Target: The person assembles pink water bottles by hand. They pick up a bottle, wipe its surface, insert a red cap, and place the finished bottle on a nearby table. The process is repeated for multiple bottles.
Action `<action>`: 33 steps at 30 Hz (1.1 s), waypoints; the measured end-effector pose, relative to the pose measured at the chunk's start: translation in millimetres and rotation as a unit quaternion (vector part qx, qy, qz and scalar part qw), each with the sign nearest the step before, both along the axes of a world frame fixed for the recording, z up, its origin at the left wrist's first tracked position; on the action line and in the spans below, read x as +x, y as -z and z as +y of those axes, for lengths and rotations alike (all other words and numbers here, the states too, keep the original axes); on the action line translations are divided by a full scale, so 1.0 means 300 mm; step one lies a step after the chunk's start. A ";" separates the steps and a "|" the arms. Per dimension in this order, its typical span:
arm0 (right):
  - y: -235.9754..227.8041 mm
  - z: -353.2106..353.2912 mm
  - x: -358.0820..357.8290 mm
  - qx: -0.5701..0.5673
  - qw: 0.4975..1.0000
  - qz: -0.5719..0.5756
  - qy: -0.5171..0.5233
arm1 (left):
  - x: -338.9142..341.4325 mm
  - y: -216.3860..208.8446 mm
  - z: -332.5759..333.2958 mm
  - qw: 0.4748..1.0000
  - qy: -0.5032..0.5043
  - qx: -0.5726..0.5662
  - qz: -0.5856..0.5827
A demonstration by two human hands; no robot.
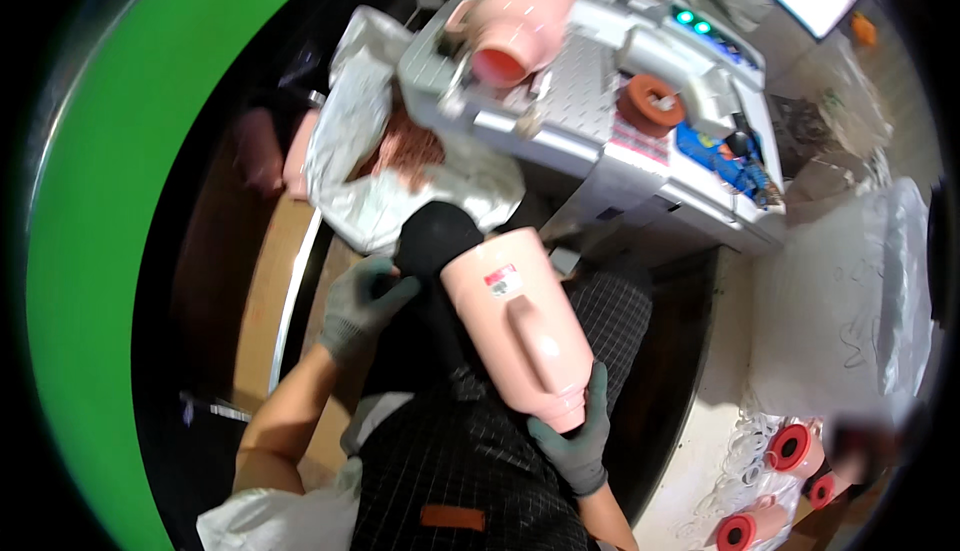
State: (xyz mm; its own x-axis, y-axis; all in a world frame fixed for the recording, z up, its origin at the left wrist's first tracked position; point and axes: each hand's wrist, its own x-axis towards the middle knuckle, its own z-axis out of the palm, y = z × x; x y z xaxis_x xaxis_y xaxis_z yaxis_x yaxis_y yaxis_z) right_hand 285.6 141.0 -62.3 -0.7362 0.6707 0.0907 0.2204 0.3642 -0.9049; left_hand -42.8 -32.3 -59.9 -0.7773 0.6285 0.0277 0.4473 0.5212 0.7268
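Machine bench [590,91]: grey, its metal plate raised-textured. Bag [350,141]: crumpled white plastic, pink shreds inside. Jug [505,351]: glossy pink cylinder with loop handle, slanting across the lap, narrow neck toward the body. Right hand [583,441], knit-gloved, is closed around that neck. Left hand [362,303], likewise gloved, has fingers parted, visibly gripping nothing.

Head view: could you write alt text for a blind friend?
A gloved right hand holds a pink jug by its neck above dark checked clothing; the gloved left hand is apart from it. Another pink jug rests on a pale machine.
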 end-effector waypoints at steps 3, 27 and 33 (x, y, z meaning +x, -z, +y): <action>-0.047 0.055 -0.016 -0.354 0.923 0.129 0.074 | -0.125 -0.053 0.112 0.938 0.066 0.038 0.339; -0.424 0.510 -1.093 0.543 0.838 -0.004 0.046 | 0.134 -0.356 0.141 0.807 0.417 0.266 0.322; -0.315 0.528 -1.354 0.639 0.760 -0.120 0.025 | 0.148 -0.323 0.144 0.826 0.407 0.271 0.280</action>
